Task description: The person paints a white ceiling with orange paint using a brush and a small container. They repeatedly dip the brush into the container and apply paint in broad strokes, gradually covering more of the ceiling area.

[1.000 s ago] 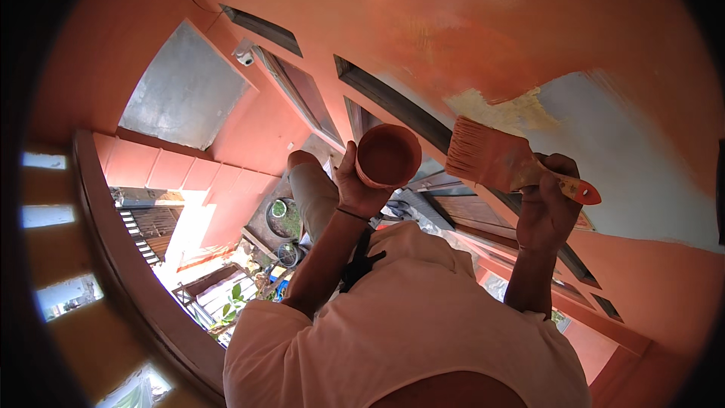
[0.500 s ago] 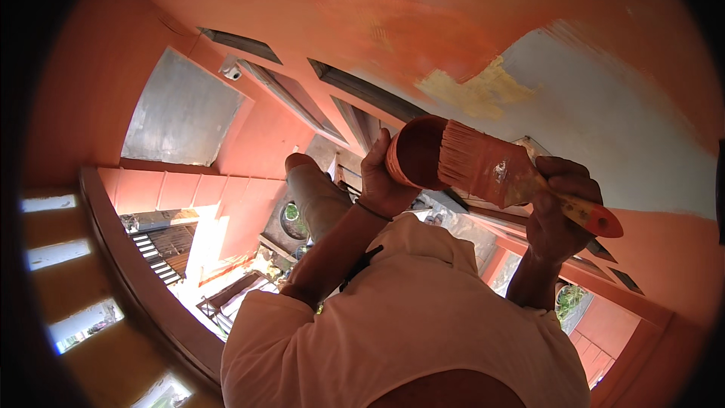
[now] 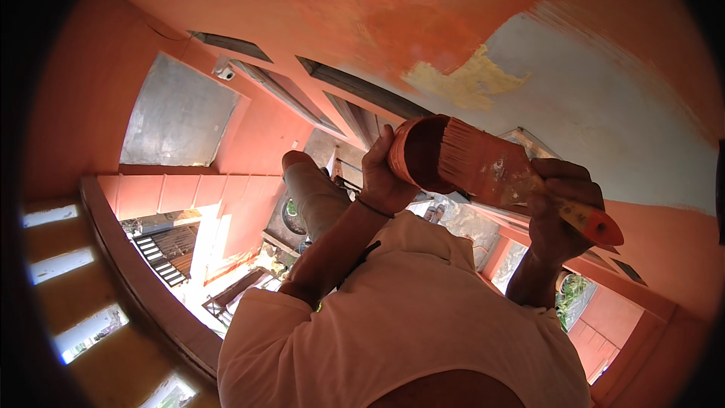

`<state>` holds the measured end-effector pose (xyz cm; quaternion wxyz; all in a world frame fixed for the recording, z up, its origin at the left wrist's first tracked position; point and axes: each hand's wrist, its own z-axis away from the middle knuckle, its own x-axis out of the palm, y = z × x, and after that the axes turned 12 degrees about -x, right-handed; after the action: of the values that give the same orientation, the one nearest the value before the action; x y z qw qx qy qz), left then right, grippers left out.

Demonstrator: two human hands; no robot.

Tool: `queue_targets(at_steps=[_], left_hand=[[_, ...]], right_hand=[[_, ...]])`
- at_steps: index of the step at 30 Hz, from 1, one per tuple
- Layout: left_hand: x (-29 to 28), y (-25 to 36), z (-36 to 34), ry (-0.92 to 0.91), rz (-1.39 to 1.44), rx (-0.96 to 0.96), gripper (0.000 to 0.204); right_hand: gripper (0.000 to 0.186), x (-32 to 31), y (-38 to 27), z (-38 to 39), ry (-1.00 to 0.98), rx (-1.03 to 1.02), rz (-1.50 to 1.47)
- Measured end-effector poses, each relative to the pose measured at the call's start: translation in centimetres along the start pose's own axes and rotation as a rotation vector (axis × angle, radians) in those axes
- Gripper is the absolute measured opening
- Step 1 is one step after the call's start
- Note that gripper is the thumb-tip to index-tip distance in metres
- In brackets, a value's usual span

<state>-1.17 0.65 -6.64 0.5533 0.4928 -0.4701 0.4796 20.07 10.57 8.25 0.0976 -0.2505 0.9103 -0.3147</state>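
1. Farthest to the left of the work is the left hand, which has a dark band on its wrist. Its thumb and fingers are clamped on the cup, from the left side and from below.

2. Next comes the cup, an orange-stained round vessel. It is tilted, so that its mouth looks toward the right, in the direction of the brush. The inside is dark, and I cannot tell how much paint is there.

3. Then there are the bristles, wide and coated with orange. They lie at the right part of the cup's mouth, and in this view they cover its right rim. Whether they press on the rim or only pass in front of it, I cannot tell.

4. The brush has its long axis running from the bristles, at upper left, down to the handle end, at lower right. Thus the bristles point away from the right hand and straight toward the cup. The left hand is nearer to the bristles; the right hand is nearer to the handle.

5. The right hand is clamped around the handle, and the handle's red tip extends beyond it.

6. Behind, at upper right, is the wall's grey patch.
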Motion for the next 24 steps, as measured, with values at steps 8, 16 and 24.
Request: queue_targets(at_steps=[8,16,24], left_hand=[[-0.5,-0.2,0.2,0.009,-0.029,-0.008,0.078],[-0.6,-0.2,0.3,-0.041,0.008,-0.001,0.082],[0.3,0.5,0.3,-0.07,-0.111,0.06,0.073]], right_hand=[[0.037,0.0,0.8,0.8,0.123,0.084,-0.153],[0.03,2.1,0.4,0.8,0.284,0.133,-0.298],[0.024,2.7,-1.2,-0.3,0.17,0.236,-0.151]])
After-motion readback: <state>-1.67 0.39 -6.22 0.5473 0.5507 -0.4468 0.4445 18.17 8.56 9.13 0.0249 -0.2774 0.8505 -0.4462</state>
